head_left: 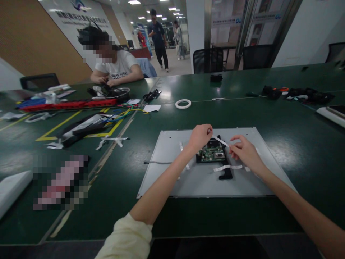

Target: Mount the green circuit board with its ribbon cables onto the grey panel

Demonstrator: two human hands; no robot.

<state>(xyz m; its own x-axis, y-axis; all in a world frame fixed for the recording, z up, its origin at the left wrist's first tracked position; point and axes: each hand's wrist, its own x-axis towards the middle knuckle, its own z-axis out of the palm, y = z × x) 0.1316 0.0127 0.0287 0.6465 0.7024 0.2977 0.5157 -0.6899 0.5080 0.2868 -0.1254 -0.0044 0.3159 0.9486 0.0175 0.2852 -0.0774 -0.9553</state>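
Observation:
A short white tape strip (220, 140) is stretched between my two hands over a grey metal panel (164, 180) that lies flat on the table. My left hand (201, 136) pinches its upper left end. At the lower right end, my right hand (244, 151) grips it between thumb and fingers. Below the strip sits a green circuit board (211, 154) in a black frame, partly behind my left hand. A black bracket arm (226, 173) runs down from the frame, with another white tape piece (228, 167) across it. More tape pieces are stuck on the panel.
A white tape roll (183, 104) lies beyond the panel on the green table (205, 216). To the left are a red power strip (81, 105), cables and a blurred pink item (61, 181). A person (115, 66) sits across the table; others are farther back.

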